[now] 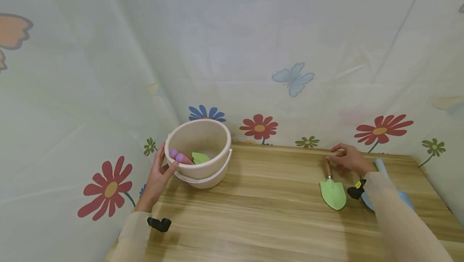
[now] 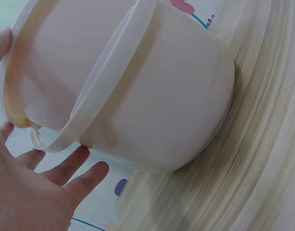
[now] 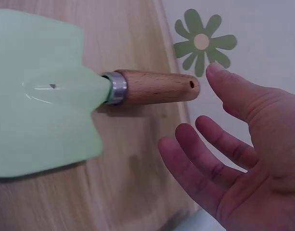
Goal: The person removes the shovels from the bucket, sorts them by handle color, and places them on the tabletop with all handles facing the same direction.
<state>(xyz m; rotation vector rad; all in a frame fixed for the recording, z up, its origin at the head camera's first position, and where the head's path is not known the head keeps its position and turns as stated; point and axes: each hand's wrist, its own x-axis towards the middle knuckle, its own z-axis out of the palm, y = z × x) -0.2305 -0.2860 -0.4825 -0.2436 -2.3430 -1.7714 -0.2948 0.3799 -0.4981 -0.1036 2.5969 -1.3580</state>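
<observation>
A pale bucket [image 1: 214,168] stands at the back left of the wooden table. My left hand [image 1: 159,177] holds its near-left rim, the thumb at the rim and the fingers along the outer wall [image 2: 157,91] below the handle hoop [image 2: 106,82]. Inside lie pink pieces with purple ends [image 1: 183,158] and a green piece [image 1: 200,157], partly hidden by the rim. On the right lies a hand trowel with a green blade [image 1: 333,194] and wooden handle [image 3: 152,87]. My right hand [image 1: 349,160] hovers beside the handle's end, its thumb and fingers apart with nothing between them.
A light-blue shovel [image 1: 405,198] lies right of the trowel, partly covered by my right forearm. Printed cloth with flowers and butterflies [image 1: 295,78] hangs right behind the table's back edge [image 1: 279,146] and along the left side.
</observation>
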